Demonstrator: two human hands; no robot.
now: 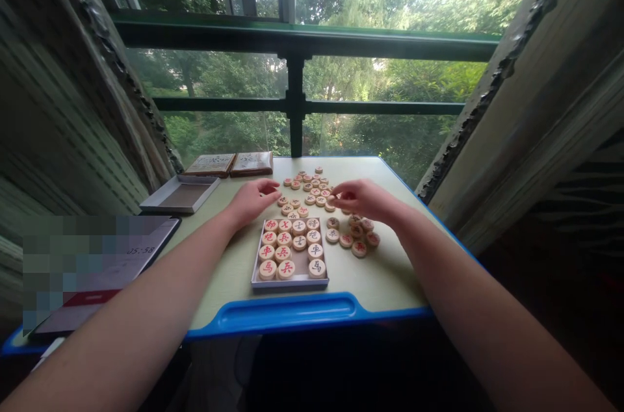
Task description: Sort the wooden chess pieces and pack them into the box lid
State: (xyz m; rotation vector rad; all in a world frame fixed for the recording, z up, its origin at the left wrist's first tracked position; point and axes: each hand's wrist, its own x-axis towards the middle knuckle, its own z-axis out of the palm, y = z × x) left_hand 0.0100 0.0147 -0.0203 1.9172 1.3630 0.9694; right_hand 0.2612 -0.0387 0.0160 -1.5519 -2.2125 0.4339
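My left hand [253, 201] is over the table left of the loose Chinese chess pieces. Its fingers are curved and apart, with nothing visible between them, close to a loose piece [283, 201]. On the other side of the pile, my right hand [364, 198] has finger and thumb at the edge of a wooden chess piece [330, 199] and seems to pinch it. Between my forearms lies a shallow white box [291, 283]. Rows of round pieces fill much of it, red-lettered on the left, black-lettered on the right, with a gap low in the third column.
More loose pieces [359, 249] lie right of the box, some under my right hand. An upturned box lid [181, 193] and an open folded wooden board [251, 164] are at the back left. A tablet [146, 246] lies left. The table's blue edge [287, 312] has a groove.
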